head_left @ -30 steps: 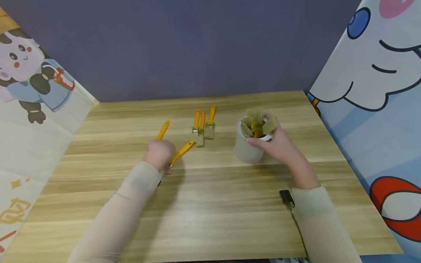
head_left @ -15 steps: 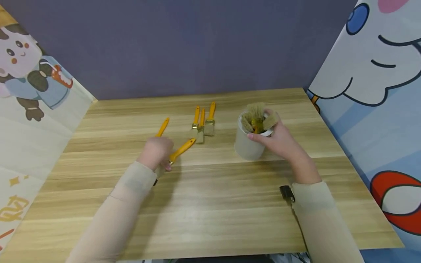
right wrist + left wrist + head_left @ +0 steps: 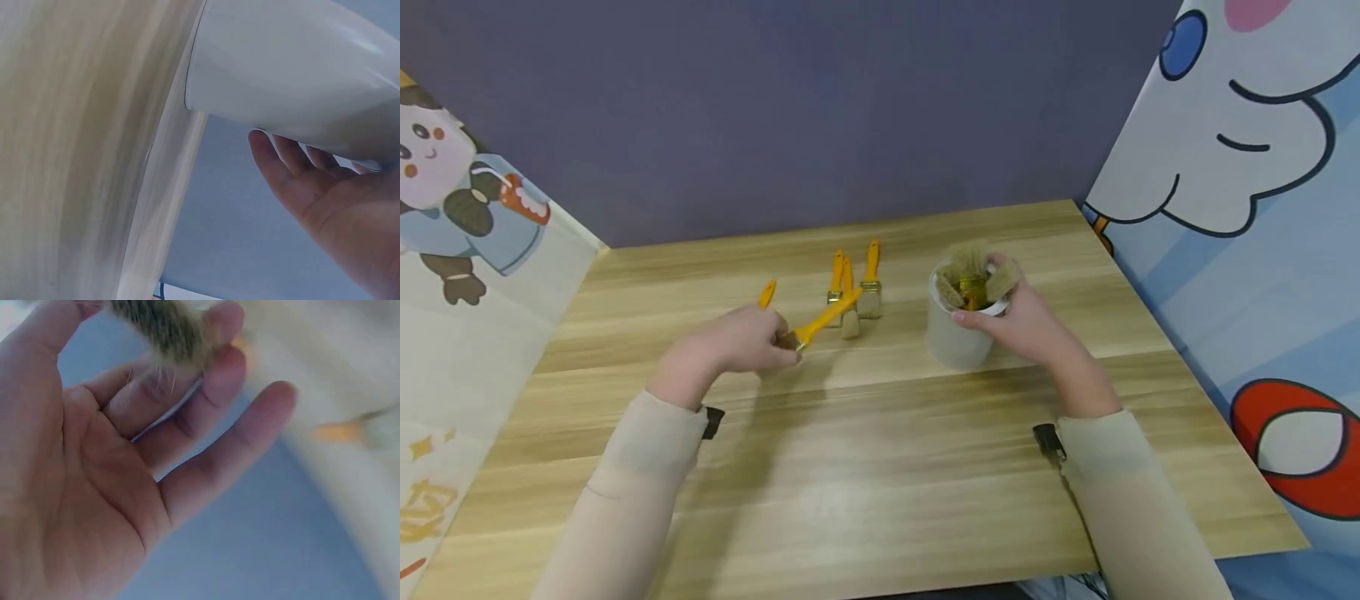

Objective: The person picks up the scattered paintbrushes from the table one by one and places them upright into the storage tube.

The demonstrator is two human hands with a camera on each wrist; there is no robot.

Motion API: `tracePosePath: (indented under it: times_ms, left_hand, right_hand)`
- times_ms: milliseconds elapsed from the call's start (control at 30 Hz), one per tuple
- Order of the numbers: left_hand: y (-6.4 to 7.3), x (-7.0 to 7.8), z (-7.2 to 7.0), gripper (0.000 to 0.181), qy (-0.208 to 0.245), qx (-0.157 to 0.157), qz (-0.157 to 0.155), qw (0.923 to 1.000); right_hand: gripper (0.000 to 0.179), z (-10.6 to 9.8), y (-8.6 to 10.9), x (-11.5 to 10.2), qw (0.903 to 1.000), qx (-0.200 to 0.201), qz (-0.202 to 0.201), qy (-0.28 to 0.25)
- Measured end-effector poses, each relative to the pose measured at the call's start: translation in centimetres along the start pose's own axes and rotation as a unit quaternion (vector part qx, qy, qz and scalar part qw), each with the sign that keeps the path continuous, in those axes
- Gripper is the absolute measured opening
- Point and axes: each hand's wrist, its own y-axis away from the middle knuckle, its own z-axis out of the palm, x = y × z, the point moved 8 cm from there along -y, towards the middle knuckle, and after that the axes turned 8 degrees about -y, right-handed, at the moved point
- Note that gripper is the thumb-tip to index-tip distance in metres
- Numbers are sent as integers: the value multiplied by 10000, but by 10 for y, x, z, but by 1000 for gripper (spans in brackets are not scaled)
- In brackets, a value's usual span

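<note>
My left hand (image 3: 745,340) pinches a paintbrush (image 3: 826,320) near its bristle end, the orange handle pointing up and right. In the left wrist view its bristles (image 3: 164,330) show at the fingertips. My right hand (image 3: 1018,321) grips the rim and side of a white cylindrical container (image 3: 958,337) standing upright on the table. Several paintbrushes (image 3: 972,275) stick out of the container, bristles up. In the right wrist view, the fingers (image 3: 265,153) lie along the container's wall (image 3: 294,69).
Three orange-handled paintbrushes (image 3: 870,279) lie side by side on the wooden table (image 3: 887,483), beyond the held brush. Another brush handle (image 3: 767,293) shows behind my left hand, its lower part hidden. A dark wall (image 3: 850,117) stands behind the table, printed panels at both sides.
My left hand has lifted the paintbrush and moved it slightly up and right; its handle tip now overlaps the lying brushes. The right hand stays on the container; the head view has shifted slightly.
</note>
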Motion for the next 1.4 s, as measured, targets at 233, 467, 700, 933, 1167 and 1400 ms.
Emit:
tracePosePath:
  times_ms: [233,467,700,933,1167,1400]
  left_hand:
    - [29,68,-104,25,-884,995,635,9891]
    - [25,100,-141,33,-1566,438,752,9838]
    - [10,125,-154,35,-2083,332,809,9741]
    - [-12,181,-157,38,-2712,26,1074,9565]
    - [-34,215,-160,38,-3164,-32,1173,9413]
    - [-54,225,-170,35,-3305,77,880,9396]
  right_hand:
    - [113,1,-2,-2,9999,19,-108,-99]
    - [114,3,-5,-6,9999,-39,-87,31]
    - [116,6,-8,-7,9999,-74,-92,90]
    - [115,3,-3,0,9999,-19,-96,-51]
    - [106,0,0,4,9997,-4,-172,-185]
    - [103,-3,2,4,9993,40,-265,-263]
